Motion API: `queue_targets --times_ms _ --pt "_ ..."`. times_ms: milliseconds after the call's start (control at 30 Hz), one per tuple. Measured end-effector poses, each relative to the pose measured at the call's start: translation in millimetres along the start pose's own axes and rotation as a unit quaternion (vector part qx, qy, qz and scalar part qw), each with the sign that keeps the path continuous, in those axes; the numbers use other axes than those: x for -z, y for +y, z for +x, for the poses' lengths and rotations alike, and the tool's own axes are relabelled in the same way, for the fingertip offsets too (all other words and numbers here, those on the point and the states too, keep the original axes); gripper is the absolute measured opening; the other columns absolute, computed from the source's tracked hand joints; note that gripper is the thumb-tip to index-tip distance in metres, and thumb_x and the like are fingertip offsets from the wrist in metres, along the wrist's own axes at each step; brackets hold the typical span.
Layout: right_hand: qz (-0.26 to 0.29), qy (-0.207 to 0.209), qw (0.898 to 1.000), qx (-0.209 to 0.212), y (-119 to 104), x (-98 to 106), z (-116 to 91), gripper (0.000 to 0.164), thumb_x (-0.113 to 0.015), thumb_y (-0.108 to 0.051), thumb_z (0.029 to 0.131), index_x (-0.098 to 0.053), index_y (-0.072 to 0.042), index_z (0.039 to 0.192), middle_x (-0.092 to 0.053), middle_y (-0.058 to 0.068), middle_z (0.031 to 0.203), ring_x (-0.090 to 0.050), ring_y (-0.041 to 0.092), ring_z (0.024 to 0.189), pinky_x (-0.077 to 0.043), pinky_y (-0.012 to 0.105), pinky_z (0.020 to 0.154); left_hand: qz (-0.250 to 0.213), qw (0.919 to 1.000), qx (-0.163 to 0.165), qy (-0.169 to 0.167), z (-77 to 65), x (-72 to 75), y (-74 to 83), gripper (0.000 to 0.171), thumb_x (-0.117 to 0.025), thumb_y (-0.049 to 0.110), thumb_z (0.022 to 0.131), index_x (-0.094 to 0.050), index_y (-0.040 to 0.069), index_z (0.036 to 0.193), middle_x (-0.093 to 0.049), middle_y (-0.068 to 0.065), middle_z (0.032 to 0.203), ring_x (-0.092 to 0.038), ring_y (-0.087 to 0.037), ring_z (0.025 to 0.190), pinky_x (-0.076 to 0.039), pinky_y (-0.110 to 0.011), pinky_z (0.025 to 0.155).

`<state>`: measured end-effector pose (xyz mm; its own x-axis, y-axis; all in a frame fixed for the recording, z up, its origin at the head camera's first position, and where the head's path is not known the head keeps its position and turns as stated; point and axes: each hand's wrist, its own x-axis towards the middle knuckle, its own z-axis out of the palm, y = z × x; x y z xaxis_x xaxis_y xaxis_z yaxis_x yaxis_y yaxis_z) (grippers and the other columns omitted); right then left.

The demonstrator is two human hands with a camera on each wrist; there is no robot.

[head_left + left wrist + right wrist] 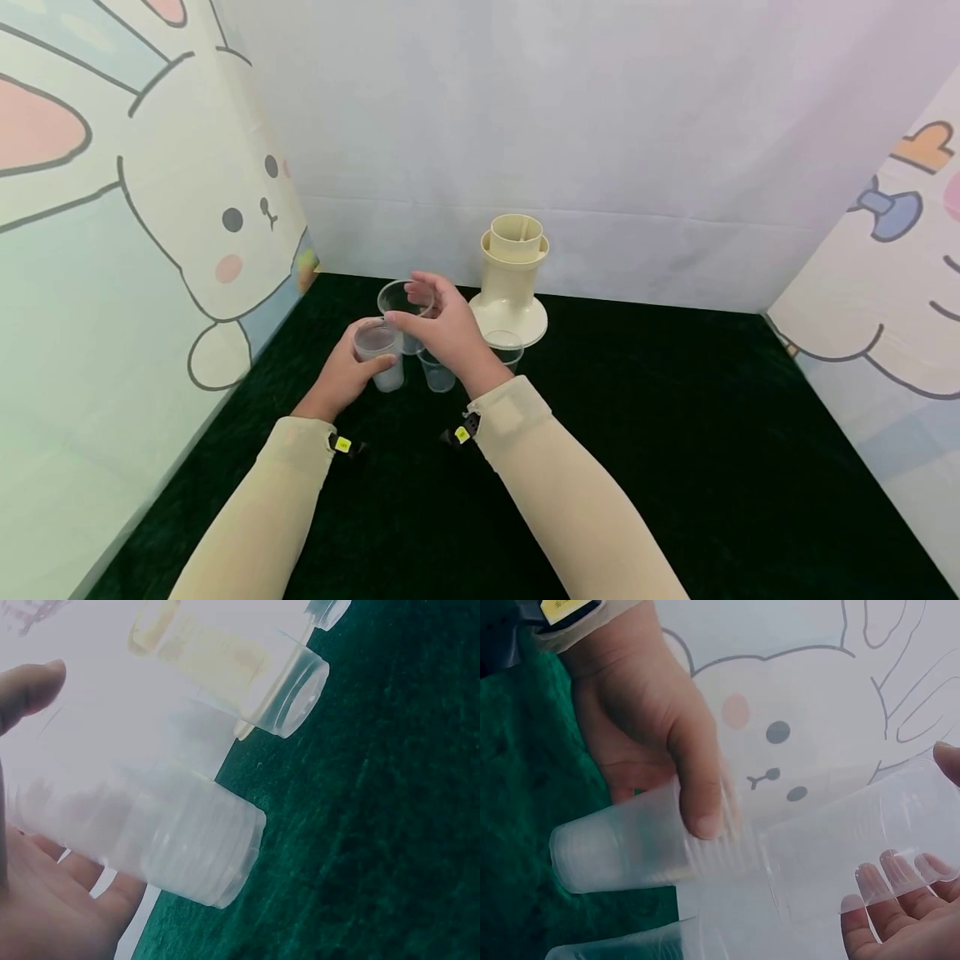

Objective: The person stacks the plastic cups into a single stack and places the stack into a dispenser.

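Note:
My left hand (348,367) grips a nested stack of clear plastic cups (388,375) near the stacked rims; the stack's ribbed edges show in the right wrist view. My right hand (446,325) holds one clear plastic cup (862,832), thumb on one side and curled fingers round the other. Its narrow end is close to the rims of the stack. Just below the right hand stands a clear cup (438,377), partly hidden by it. Another clear cup (506,343) stands behind the right wrist.
Behind the cups stands a cream plastic holder (508,287) with a round base and nested tubes on top. Dark green cloth (637,433) covers the table. A pale curtain (637,150) hangs at the back, with rabbit-print panels (195,208) at the sides.

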<state>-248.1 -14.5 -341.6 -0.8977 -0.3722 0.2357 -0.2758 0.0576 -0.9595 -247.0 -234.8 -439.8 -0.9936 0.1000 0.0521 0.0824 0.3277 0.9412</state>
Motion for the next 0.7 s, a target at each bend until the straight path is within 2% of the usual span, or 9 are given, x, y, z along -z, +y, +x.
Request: queue_targets --times_ms 200,433,700 --pt "0.002 -0.006 1.0 0.0 -5.5 -5.5 1.7 0.068 -0.079 -0.034 0.093 -0.047 -0.019 0.151 -0.059 -0.005 0.14 -0.053 0.012 0.13 -0.043 0.037 0.109 -0.003 1.0 -0.008 -0.002 -0.7 -0.1 0.0 0.085 -0.077 0.039 0.095 -0.027 0.013 0.159 -0.042 -0.016 0.149 -0.044 -0.037 0.131 -0.033 -0.061 0.112" --pt "-0.004 -0.013 1.0 -0.014 -3.4 -17.6 11.6 0.069 -0.079 -0.037 0.093 -0.047 -0.019 0.152 -0.06 -0.008 0.14 -0.055 0.012 0.129 -0.045 0.035 0.105 -0.001 1.0 0.002 -0.003 1.8 -0.8 -3.5 0.09 -0.076 0.041 0.094 -0.023 0.014 0.161 -0.041 -0.016 0.152 -0.044 -0.038 0.133 -0.032 -0.062 0.113" --pt "-0.028 -0.035 0.999 -0.025 -2.8 -27.0 23.0 0.073 -0.078 -0.043 0.092 -0.044 -0.023 0.154 -0.058 -0.01 0.142 -0.054 0.009 0.125 -0.048 0.037 0.103 0.001 1.0 -0.006 -0.006 3.7 0.7 -3.5 0.085 -0.076 0.035 0.096 -0.024 0.014 0.16 -0.044 -0.016 0.151 -0.047 -0.038 0.133 -0.033 -0.063 0.113"
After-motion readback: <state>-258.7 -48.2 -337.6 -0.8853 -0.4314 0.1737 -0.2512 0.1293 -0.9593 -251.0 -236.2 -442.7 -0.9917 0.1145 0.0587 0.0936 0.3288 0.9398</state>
